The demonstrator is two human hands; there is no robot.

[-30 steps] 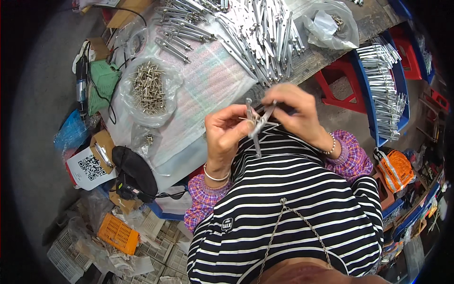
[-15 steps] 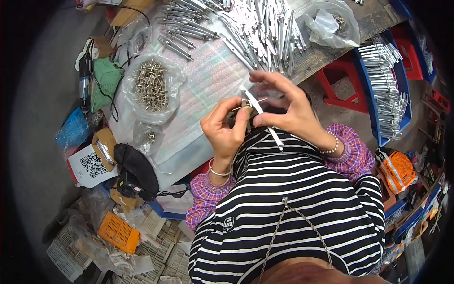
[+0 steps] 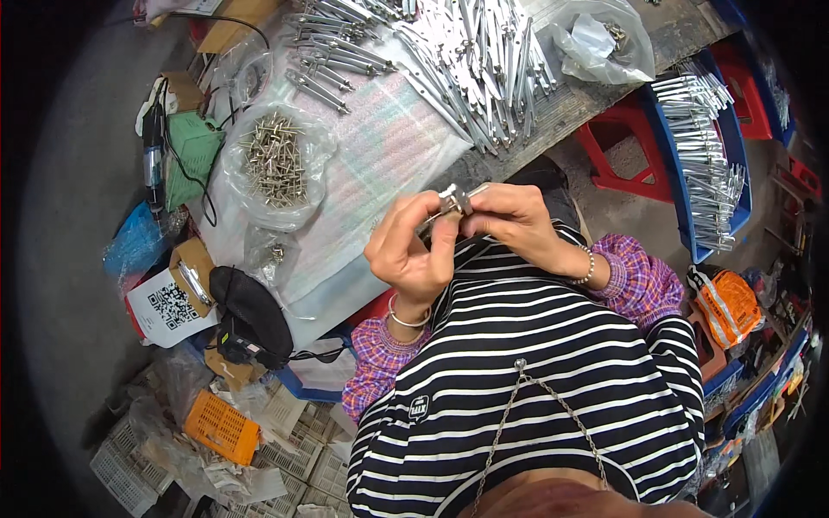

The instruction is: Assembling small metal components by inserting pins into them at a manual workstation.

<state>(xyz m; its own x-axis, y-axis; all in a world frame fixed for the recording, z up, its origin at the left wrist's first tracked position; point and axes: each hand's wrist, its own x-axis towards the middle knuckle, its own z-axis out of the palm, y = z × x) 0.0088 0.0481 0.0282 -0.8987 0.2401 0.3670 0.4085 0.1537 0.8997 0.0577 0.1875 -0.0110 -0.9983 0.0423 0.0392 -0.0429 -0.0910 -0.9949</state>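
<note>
In front of my striped top, both hands are raised and meet over a small silver metal part (image 3: pixel 453 201), seen nearly end-on. My left hand (image 3: pixel 408 246) pinches it between thumb and fingers. From the other side, my right hand (image 3: pixel 520 223) also closes on it, its thumb and fingers pressed together. The rest of the part is hidden behind the fingers. Beyond my hands, a heap of silver metal strips (image 3: pixel 484 69) lies on the table, with a group of strips bearing fittings (image 3: pixel 332 56) left of it. A clear plastic bag (image 3: pixel 315 160) holds many metal pins (image 3: pixel 275 160).
A green box (image 3: pixel 192 142) and a black screwdriver-like tool (image 3: pixel 154 155) are at the left. Below them lies a black padded item (image 3: pixel 250 315). At the right, a blue bin (image 3: pixel 738 155) of metal strips stands by a red stool (image 3: pixel 626 142). An orange basket (image 3: pixel 220 426) lies lower left.
The long silver strip, earlier slanting across my right palm, now points nearly end-on. My right fingers, spread and blurred before, have closed in beside my left hand.
</note>
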